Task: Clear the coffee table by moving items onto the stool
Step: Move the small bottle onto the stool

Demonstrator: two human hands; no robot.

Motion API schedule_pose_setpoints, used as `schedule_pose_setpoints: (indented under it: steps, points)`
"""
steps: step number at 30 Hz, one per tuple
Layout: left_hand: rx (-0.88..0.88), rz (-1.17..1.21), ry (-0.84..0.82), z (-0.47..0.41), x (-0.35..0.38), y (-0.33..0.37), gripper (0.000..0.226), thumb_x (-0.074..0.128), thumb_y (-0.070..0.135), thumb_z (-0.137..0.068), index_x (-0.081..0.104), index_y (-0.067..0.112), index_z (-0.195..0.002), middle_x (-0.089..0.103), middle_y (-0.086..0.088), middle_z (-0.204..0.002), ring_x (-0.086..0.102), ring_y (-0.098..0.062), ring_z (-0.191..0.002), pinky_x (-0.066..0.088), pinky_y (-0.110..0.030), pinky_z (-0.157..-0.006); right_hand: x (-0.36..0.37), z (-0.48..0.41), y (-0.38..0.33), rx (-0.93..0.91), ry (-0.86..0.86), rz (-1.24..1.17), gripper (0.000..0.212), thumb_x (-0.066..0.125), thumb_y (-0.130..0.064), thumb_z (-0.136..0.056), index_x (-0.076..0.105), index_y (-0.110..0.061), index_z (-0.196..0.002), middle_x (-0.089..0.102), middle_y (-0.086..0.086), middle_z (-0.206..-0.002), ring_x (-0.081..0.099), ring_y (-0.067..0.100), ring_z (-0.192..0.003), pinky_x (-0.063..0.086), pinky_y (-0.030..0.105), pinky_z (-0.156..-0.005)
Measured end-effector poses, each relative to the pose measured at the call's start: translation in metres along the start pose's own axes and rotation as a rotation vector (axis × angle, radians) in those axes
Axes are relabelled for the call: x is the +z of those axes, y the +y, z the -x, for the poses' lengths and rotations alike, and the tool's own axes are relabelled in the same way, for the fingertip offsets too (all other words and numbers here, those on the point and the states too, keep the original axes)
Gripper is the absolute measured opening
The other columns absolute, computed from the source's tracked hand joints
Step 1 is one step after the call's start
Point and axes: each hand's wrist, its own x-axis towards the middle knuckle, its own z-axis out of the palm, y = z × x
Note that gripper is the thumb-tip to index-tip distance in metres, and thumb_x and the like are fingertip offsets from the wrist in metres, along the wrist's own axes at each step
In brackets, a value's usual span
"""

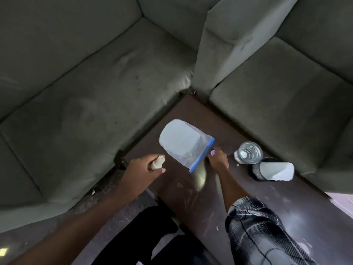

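Head view: left hand point(148, 164) clamps one pale cylinder point(157, 162); right hand point(217, 159) pinches one clear blue-edged plastic bag point(184, 144) above the dark glossy coffee table point(200, 197).

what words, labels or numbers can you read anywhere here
None can be read.
Zip bag with the blue seal: no print shows.
Clear bottle: seen from above, no label in view.
Dark cup holding white paper: the paper looks blank.
Pale object in the left hand: no marking visible.
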Motion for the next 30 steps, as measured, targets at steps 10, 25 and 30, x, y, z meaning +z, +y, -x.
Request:
schedule_pose_setpoints:
  steps: [10, 25, 30]
  points:
    - [0.081, 0.058, -0.157, -0.028, -0.009, 0.032, 0.028, 0.073, 0.013, -0.076, 0.069, 0.013, -0.104, 0.072, 0.005, -0.098, 0.064, -0.008, -0.092, 0.043, -0.006, -0.075, -0.043, 0.103, -0.030, 0.096, 0.055, -0.696, 0.010, 0.060, -0.002, -0.079, 0.064, -0.011, -0.080, 0.064, 0.010, -0.064, 0.056, 0.006, -0.037, 0.047, 0.020, -0.044]
    - [0.051, 0.384, -0.528, 0.079, 0.063, 0.130, 0.032, 0.067, 0.011, -0.083, 0.060, 0.018, -0.113, 0.062, 0.005, -0.089, 0.056, -0.005, -0.077, 0.046, -0.020, -0.069, -0.150, 0.323, 0.040, 0.036, 0.363, -1.088, 0.014, 0.064, -0.002, -0.081, 0.068, -0.016, -0.083, 0.066, 0.006, -0.072, 0.060, 0.010, -0.057, 0.045, 0.017, -0.052]
    - [0.185, 0.330, -0.630, 0.146, 0.116, 0.153, 0.038, 0.065, 0.003, -0.083, 0.052, 0.013, -0.116, 0.064, 0.000, -0.087, 0.055, -0.007, -0.072, 0.044, -0.014, -0.059, -0.158, 0.378, 0.122, 0.047, 0.421, -1.199, 0.015, 0.059, 0.002, -0.083, 0.065, -0.004, -0.096, 0.066, 0.011, -0.079, 0.063, 0.011, -0.056, 0.050, 0.018, -0.053]
